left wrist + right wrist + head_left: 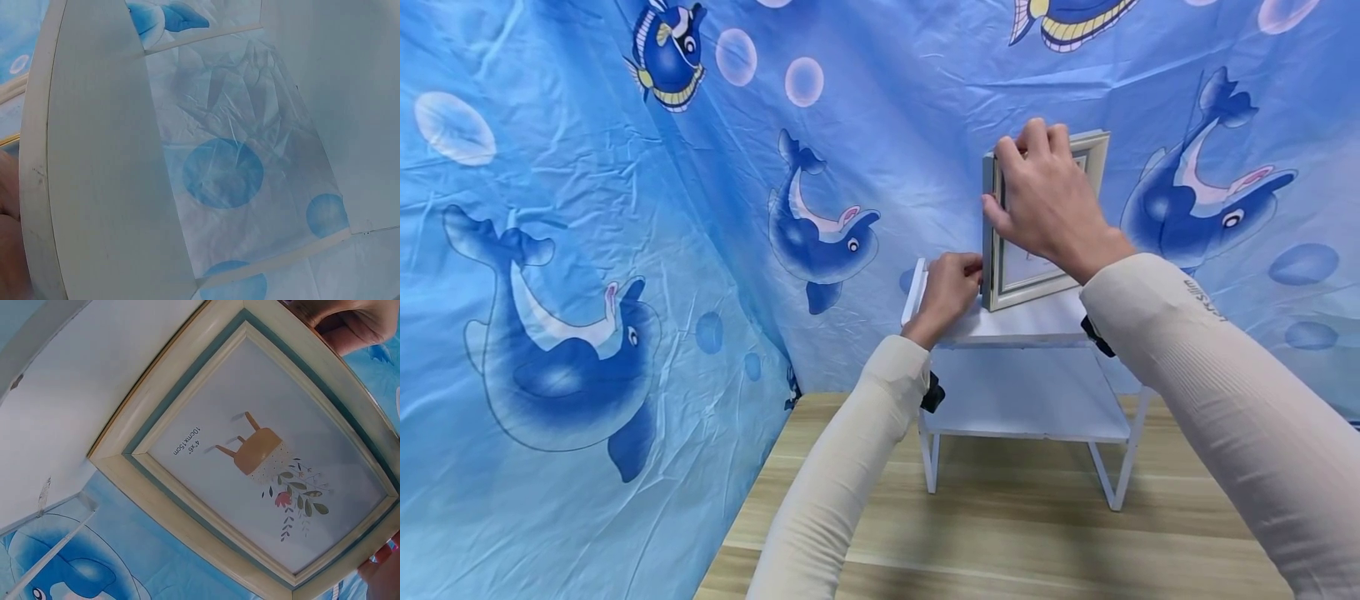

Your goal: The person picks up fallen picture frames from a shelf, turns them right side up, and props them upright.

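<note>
A cream picture frame (1037, 292) with a greenish inner border stands on the white top of a small stand (981, 323). My right hand (1045, 196) grips its upper left part, thumb on the left side and fingers bent over the top. Low on the frame's left edge, my left hand (949, 292) holds on with curled fingers, the tips partly hidden. In the right wrist view, the picture frame (187, 544) shows a print of a flower vase (262, 453), with my left hand (356, 322) at one edge. Only fingers of my left hand (9, 231) show in the left wrist view.
A lower white shelf (1022, 392) and thin metal legs (1123, 467) belong to the stand, which is on a wood-patterned floor (1000, 542). Blue curtains with dolphins (823, 225) hang close behind it and along the left side (572, 358).
</note>
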